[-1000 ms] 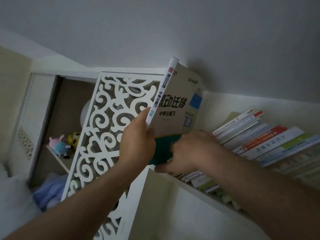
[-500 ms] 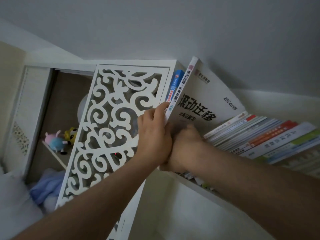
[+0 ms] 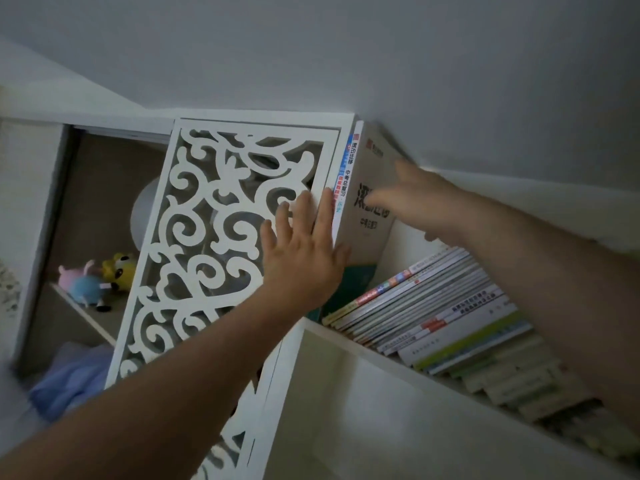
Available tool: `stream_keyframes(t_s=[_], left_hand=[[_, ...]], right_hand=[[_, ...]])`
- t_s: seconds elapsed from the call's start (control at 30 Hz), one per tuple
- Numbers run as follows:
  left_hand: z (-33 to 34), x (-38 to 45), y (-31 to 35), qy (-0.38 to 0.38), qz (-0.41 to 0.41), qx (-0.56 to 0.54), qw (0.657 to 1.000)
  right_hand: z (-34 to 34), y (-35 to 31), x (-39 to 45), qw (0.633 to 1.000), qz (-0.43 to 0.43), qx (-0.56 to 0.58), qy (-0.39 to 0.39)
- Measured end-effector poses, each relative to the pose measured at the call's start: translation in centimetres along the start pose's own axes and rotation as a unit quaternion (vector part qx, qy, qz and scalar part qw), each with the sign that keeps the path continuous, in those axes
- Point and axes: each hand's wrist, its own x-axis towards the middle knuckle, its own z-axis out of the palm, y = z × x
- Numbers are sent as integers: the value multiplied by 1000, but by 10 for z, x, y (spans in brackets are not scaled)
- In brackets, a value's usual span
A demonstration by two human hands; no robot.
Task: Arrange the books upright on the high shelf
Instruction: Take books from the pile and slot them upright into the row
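A large white book with black characters and a teal bottom band [image 3: 367,244] stands upright at the left end of the high shelf [image 3: 381,355], tight against the fretwork panel. A thinner blue-spined book is squeezed behind it. My left hand [image 3: 301,254] lies flat with straight fingers, pressing the book's spine edge and the panel frame. My right hand [image 3: 419,202], blurred, has spread fingers against the book's cover. To the right, several books [image 3: 436,306] lie slanted in a fallen row.
A white carved fretwork panel [image 3: 214,237] stands left of the books. Beyond it an open cubby holds plush toys [image 3: 97,278], a pale round object and blue cloth [image 3: 65,382]. The ceiling sits close above the shelf top.
The white book went from tilted in both hands to upright against the panel. Both hands let go of their grip and now press it with flat fingers.
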Motion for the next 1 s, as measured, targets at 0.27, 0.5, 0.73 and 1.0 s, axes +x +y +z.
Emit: stream_keyframes(t_s=[0.27,0.5,0.73,1.0], left_hand=[[10,-35,-59,-131,95,-72,984],[22,-34,-63,-105,119,-78,984],[33,-43,-62,-81,144,-108,980],[38,-45,-65,-54,151,-82,984]], right_hand=[[65,12,37,982,6,187,-1],[82,-7,41,967,12,244,67],[90,-1,35,971,33,223,83],[97,3,35,970,24,224,95]])
